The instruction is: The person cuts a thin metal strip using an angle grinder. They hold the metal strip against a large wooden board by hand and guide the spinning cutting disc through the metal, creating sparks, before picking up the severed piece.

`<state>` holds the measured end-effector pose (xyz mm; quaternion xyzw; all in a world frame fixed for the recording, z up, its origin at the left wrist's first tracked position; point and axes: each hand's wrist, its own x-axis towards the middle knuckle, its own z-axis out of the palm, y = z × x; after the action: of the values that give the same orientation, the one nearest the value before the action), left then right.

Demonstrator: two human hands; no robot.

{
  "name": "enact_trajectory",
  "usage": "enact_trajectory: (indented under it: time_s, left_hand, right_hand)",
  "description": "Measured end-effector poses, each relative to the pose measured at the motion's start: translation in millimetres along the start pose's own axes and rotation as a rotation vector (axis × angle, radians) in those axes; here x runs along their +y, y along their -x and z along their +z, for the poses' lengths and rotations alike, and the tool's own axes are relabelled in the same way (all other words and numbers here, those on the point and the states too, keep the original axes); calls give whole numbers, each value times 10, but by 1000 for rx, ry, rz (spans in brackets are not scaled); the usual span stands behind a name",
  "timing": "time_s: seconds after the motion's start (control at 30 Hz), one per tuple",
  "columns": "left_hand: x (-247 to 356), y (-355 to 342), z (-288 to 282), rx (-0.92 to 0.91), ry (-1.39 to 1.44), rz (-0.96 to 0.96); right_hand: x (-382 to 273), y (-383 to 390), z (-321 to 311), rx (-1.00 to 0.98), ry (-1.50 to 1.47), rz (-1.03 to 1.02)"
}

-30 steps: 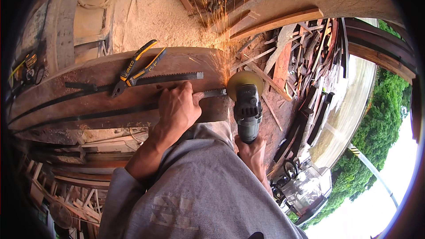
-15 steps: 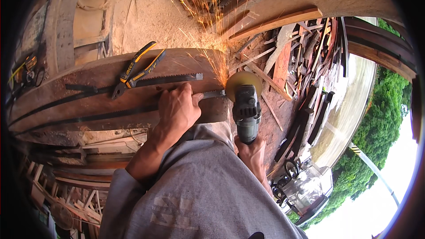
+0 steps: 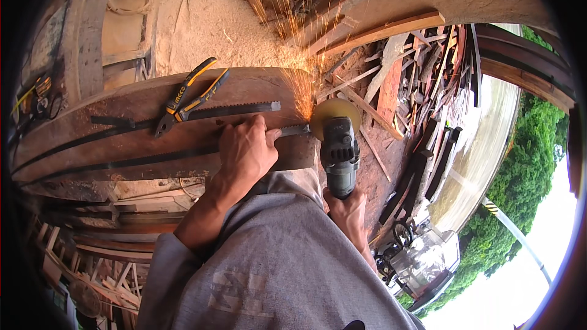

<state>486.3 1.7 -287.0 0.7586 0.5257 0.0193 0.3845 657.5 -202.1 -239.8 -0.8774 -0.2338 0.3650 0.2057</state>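
My right hand (image 3: 347,208) grips an angle grinder (image 3: 339,159) at centre right. Its yellowish disc (image 3: 330,111) meets the right end of a dark toothed metal strip (image 3: 293,131), throwing orange sparks upward. My left hand (image 3: 247,153) is closed, its fingers pressing and pinching that strip on a curved wooden board (image 3: 134,98). Just above that hand lies a second toothed strip (image 3: 247,108), with yellow-and-black pliers (image 3: 182,105) resting across it. Both strips run leftward along the board.
Scrap wood strips (image 3: 388,73) are heaped at right, beside a pale curved roadway (image 3: 477,159). A motorbike (image 3: 409,260) stands at lower right. Sawdust-covered ground (image 3: 202,24) lies beyond the board, with planks (image 3: 92,36) at upper left. More timber (image 3: 116,244) is stacked at lower left.
The spray of sparks has shifted in shape and reach. My hands, the grinder, the pliers and the strips show almost no movement.
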Motion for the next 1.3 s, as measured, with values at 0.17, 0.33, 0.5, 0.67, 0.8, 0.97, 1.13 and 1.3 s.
enact_trajectory:
  time_s: [0.17, 0.33, 0.5, 0.67, 0.8, 0.97, 1.13, 1.3]
  left_hand:
    - [-19, -4, 38, 24, 28, -2]
    - [-26, 12, 38, 54, 28, 10]
    - [-8, -1, 19, 7, 20, -6]
    - [-20, 6, 31, 49, 39, 11]
    - [-40, 9, 29, 41, 54, -8]
    - [-15, -15, 4, 1, 34, -29]
    - [-18, -5, 12, 23, 46, -12]
    - [23, -21, -22, -17, 36, -47]
  right_hand:
    - [101, -12, -16, -47, 42, 38]
    - [-225, -11, -79, -40, 84, 40]
    - [-278, -4, -106, -61, 68, 70]
    - [-236, -5, -236, 1, 93, 126]
    - [-334, 51, -320, -1, 54, 152]
    - [-405, 127, -263, -95, 72, 229]
    - [-317, 102, -189, -101, 120, 186]
    - [63, 111, -44, -25, 44, 117]
